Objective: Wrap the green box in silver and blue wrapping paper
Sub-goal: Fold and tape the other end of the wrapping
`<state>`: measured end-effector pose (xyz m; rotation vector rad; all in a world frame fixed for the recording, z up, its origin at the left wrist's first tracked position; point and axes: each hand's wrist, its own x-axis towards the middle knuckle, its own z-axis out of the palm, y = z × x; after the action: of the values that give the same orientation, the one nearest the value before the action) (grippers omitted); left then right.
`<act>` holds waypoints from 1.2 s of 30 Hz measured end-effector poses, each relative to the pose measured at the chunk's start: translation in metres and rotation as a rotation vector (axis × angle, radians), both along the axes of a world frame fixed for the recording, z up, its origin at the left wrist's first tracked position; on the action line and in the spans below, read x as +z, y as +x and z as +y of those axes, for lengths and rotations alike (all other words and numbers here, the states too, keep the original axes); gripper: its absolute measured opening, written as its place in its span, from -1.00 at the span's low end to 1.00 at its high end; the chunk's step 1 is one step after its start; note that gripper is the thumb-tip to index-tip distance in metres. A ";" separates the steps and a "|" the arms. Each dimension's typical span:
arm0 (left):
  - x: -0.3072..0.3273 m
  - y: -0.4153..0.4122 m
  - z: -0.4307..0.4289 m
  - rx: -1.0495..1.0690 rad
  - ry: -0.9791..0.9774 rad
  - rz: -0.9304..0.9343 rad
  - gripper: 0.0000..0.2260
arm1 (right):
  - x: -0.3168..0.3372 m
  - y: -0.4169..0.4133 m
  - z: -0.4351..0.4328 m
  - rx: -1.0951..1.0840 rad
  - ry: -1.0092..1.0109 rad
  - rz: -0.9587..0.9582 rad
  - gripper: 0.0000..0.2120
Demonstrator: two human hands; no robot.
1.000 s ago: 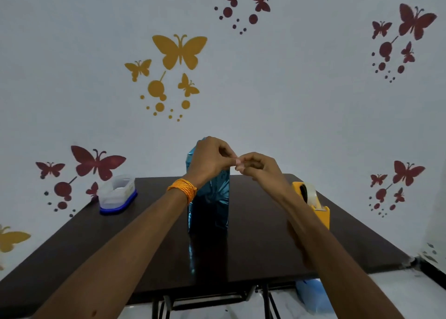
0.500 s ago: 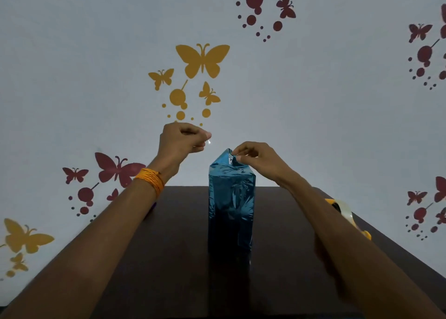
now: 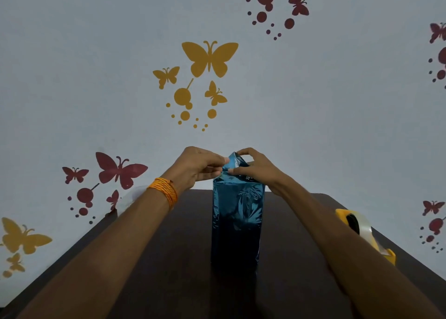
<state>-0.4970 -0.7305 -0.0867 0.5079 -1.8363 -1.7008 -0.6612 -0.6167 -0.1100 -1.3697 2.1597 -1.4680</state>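
Dark desk (image 3: 181,234): blue-wrapped box (image 3: 237,219), upright.
Your left grip (image 3: 200,166) and right grip (image 3: 261,171) pinch its top fold (image 3: 232,161); slacken either and it may spring open.

Left hand (image 3: 200,167) and right hand (image 3: 259,170) pinch, arms outstretched.

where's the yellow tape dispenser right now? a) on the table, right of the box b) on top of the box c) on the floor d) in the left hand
a: the tape dispenser sits on the dark table, off to the right of the upright blue wrapped box.
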 end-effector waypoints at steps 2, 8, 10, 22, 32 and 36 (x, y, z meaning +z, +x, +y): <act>0.000 -0.001 -0.001 0.032 0.016 -0.041 -0.80 | 0.000 -0.001 -0.003 -0.014 0.001 -0.006 -0.55; 0.004 -0.004 -0.004 0.093 0.005 -0.126 -0.82 | -0.006 -0.007 -0.007 0.016 -0.035 -0.053 -0.58; 0.005 -0.005 -0.006 0.103 -0.014 -0.150 -0.80 | -0.006 -0.006 -0.005 0.033 -0.043 -0.064 -0.59; -0.005 -0.018 -0.015 0.183 -0.191 -0.236 -0.72 | -0.005 -0.005 0.000 0.092 -0.040 -0.049 -0.69; -0.014 -0.020 -0.013 0.225 -0.353 -0.226 -0.76 | -0.006 -0.007 -0.004 0.095 -0.040 -0.028 -0.68; -0.028 -0.023 -0.020 0.179 -0.111 -0.194 -0.61 | -0.009 -0.009 -0.002 0.091 -0.044 -0.045 -0.67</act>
<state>-0.5199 -0.7502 -0.1143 0.7886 -1.9427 -1.4656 -0.6698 -0.6187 -0.1187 -1.4160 2.0220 -1.5055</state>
